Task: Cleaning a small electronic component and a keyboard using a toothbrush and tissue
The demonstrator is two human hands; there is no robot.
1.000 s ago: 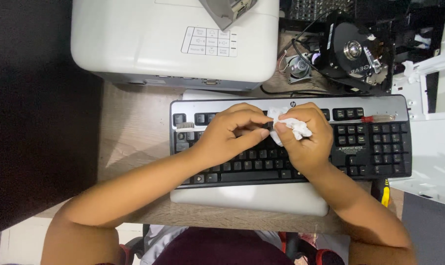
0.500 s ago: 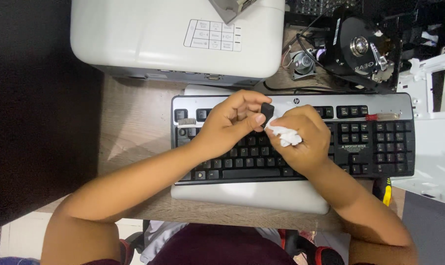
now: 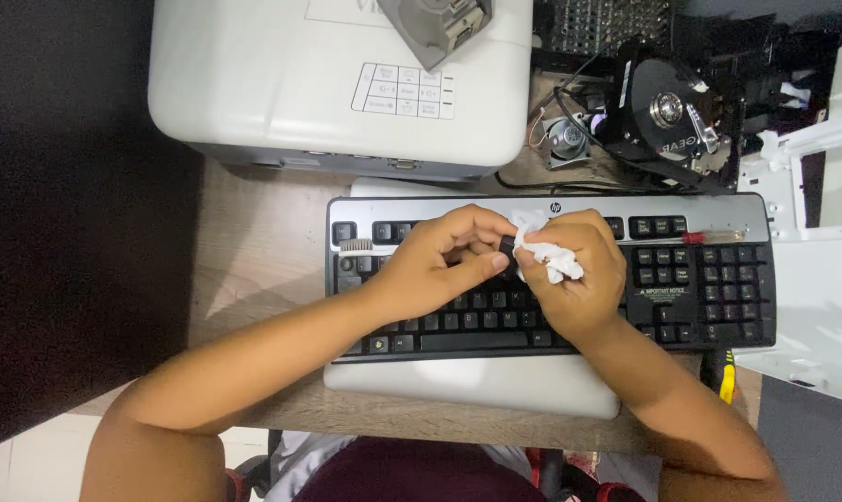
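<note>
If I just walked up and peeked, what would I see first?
First you'd see two hands meeting over the middle of a black and silver keyboard: the left hand pinches a small black keycap, and the right hand holds a crumpled white tissue against it. Behind the keyboard sits a big white projector, and at the back right lies an opened hard drive with its shiny disc showing.

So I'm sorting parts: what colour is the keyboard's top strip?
Silver-grey strip above black keys, seen in the head view.

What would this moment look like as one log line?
left hand: pinches small black keycap | right hand: holds crumpled white tissue | below: black-and-silver computer keyboard
</note>
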